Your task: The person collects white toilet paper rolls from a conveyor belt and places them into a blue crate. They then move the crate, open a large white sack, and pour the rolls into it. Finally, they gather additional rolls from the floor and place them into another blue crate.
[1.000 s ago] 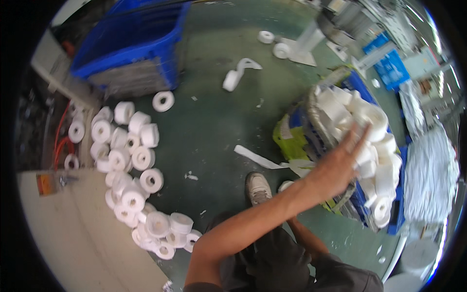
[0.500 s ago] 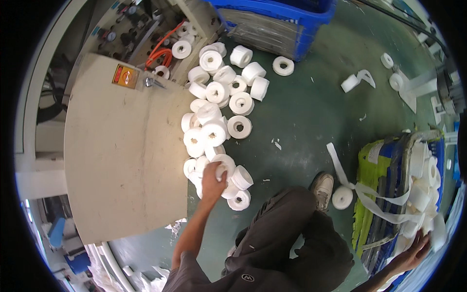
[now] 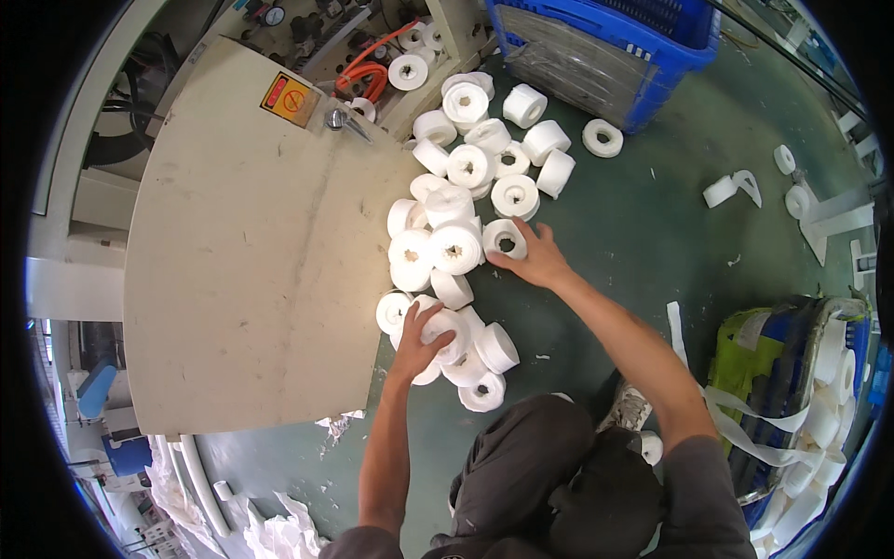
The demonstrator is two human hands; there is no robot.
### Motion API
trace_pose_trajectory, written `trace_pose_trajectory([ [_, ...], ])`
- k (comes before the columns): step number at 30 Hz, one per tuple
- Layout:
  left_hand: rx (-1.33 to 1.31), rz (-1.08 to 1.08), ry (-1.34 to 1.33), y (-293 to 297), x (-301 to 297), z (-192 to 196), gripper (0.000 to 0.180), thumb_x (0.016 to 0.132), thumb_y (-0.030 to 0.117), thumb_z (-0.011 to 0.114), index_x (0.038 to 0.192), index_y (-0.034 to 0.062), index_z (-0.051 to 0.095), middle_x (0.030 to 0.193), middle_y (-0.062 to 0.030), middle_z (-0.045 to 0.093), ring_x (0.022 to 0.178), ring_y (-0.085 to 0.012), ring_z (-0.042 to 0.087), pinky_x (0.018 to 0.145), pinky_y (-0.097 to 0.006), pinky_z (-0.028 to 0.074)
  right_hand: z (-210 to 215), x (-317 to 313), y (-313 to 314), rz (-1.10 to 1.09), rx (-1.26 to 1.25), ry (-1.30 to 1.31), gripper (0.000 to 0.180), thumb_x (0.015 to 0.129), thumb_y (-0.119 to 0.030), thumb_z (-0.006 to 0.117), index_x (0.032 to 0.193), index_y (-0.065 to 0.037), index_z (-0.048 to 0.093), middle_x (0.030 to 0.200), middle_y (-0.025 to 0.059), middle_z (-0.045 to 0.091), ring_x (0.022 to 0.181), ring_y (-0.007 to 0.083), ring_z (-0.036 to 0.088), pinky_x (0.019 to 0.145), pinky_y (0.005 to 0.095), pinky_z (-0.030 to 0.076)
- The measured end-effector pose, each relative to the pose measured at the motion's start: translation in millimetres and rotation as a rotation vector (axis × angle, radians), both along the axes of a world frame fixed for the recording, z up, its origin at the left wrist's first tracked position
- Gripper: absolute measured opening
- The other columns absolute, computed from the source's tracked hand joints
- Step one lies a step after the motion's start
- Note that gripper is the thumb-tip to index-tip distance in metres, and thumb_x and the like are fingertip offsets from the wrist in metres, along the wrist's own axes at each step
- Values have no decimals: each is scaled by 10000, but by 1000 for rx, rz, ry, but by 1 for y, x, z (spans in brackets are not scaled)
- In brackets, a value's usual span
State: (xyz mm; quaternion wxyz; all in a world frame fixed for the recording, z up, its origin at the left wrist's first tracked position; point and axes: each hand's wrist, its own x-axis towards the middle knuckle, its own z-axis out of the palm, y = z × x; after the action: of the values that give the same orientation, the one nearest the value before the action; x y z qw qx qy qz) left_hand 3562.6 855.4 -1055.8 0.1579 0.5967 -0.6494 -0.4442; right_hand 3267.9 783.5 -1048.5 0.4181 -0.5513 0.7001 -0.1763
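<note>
Two hands on white rolls, floor pile by beige panel (image 3: 251, 252) | left hand (image 3: 421, 337) gripping roll (image 3: 445, 328) at pile's near end | right hand (image 3: 535, 261) open, fingers touching ring roll (image 3: 504, 238) mid-pile

We see a green floor (image 3: 652, 224) carrying a heap of white tape rolls (image 3: 456, 247) toward eleven o'clock, a blue crate (image 3: 605, 47) at twelve, and loose rolls (image 3: 745, 186) at two o'clock.

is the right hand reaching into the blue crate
No, the right hand rests on a white roll on the green floor, apart from the blue crate.
</note>
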Motion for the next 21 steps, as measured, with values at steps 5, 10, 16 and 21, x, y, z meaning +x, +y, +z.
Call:
trace_pose_trajectory([
  [5,14,374,76,27,48,-48,812,672,223,770,1412,224,437,1466,-220,327,1367,-365,322,1115,-462,278,-25,70,-65,83,138,-34,1266,575,-882,574,1514,-100,242,1506,304,225,1442,440,72,1137,583,21],
  [10,-187,483,-153,-14,24,-60,989,640,208,754,1504,200,272,1252,-228,535,1232,-392,458,1078,-499,283,-40,61,-77,470,85,79,1214,534,-837,637,1453,-87,384,1484,256,323,1433,382,177,1130,590,-20],
  [16,-131,228,-20,-45,36,-68,1061,569,59,724,1515,180,259,1061,-228,634,1019,-401,586,936,-462,442,-46,60,-66,444,54,22,1034,541,-689,708,1401,-164,478,1421,225,386,1343,382,310,1130,526,111],
  [21,-3,178,138,-40,46,-66,697,621,-53,652,1299,68,549,1089,-156,654,1041,-266,624,928,-357,477,-61,66,-21,246,65,-218,949,569,-557,744,1390,-154,489,1413,192,375,1312,420,296,1127,480,197],
])
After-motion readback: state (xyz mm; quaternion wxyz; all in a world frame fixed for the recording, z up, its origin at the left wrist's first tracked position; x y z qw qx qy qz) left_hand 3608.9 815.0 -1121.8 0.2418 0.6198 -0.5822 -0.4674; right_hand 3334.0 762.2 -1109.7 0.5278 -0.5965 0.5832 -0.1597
